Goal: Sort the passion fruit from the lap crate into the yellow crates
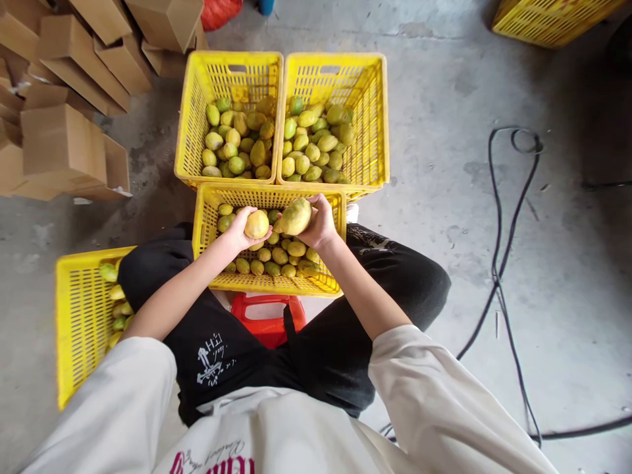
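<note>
My left hand (pixel 239 232) holds a round yellow lemon (pixel 257 224) on its palm, fingers curled beneath it. In my right hand (pixel 322 222) is a larger, greenish-yellow lemon (pixel 296 217), its tapered end pointing toward the left hand. Both hands are above the near yellow crate (pixel 276 283), which stands between my knees. Several smaller yellow and green lemons (pixel 279 255) lie in that crate, partly hidden by my hands and forearms.
Beyond stand two yellow crates of lemons, the left crate (pixel 190 131) and right crate (pixel 370 145). Another crate (pixel 79 316) sits beside my left leg. Cardboard boxes (pixel 64 145) crowd the upper left. A black cable (pixel 496 276) lies on the right floor; a red stool (pixel 266 329) is below me.
</note>
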Tool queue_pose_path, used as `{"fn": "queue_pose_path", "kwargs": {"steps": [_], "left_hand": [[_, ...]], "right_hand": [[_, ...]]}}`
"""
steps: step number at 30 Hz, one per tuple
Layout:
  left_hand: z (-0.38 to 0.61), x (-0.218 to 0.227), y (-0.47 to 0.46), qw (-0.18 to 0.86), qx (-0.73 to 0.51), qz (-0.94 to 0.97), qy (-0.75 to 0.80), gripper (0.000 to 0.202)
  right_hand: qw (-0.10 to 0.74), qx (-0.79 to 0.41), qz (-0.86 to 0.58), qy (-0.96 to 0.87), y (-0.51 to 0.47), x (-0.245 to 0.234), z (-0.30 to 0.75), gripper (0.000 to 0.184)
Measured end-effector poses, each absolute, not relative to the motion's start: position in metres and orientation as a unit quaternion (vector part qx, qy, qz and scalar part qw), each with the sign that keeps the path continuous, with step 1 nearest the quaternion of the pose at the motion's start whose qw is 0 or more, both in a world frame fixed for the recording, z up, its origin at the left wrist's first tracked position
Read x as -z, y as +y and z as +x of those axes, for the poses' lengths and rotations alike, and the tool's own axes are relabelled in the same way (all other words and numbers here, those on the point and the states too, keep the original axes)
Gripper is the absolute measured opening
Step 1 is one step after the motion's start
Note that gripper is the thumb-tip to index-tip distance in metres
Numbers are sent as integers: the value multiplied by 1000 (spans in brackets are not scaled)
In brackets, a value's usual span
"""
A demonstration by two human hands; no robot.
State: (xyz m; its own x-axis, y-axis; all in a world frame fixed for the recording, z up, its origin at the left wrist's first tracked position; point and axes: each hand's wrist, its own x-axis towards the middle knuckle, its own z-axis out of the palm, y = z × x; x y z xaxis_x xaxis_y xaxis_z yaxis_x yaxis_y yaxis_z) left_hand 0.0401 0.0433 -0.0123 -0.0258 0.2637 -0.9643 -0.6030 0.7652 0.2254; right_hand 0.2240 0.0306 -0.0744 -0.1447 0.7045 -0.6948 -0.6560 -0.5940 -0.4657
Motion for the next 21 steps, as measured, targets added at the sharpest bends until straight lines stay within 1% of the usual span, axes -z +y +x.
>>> {"fn": "queue_pose_path", "kwargs": {"steps": [4, 7, 11, 15, 18, 21], "left_hand": [[40, 16, 43, 686, -313, -123, 645, 2], [39, 15, 43, 689, -310, -113, 645, 9], [40, 8, 44, 688, -309, -115, 646, 15], [42, 1, 43, 689, -308, -111, 646, 19], [41, 5, 43, 688, -312, -113, 645, 16], [35, 17, 44, 706, -322, -132, 616, 6]], "right_hand": [[440, -773, -456, -18, 30, 68, 220, 42], [426, -788, -444, -7, 30, 63, 220, 42], [435, -782, -447, 26, 32, 60, 221, 35], [457, -756, -464, 61, 36, 54, 218, 22], [482, -724, -487, 82, 38, 47, 214, 18], [504, -697, -501, 92, 39, 42, 212, 26]]}}
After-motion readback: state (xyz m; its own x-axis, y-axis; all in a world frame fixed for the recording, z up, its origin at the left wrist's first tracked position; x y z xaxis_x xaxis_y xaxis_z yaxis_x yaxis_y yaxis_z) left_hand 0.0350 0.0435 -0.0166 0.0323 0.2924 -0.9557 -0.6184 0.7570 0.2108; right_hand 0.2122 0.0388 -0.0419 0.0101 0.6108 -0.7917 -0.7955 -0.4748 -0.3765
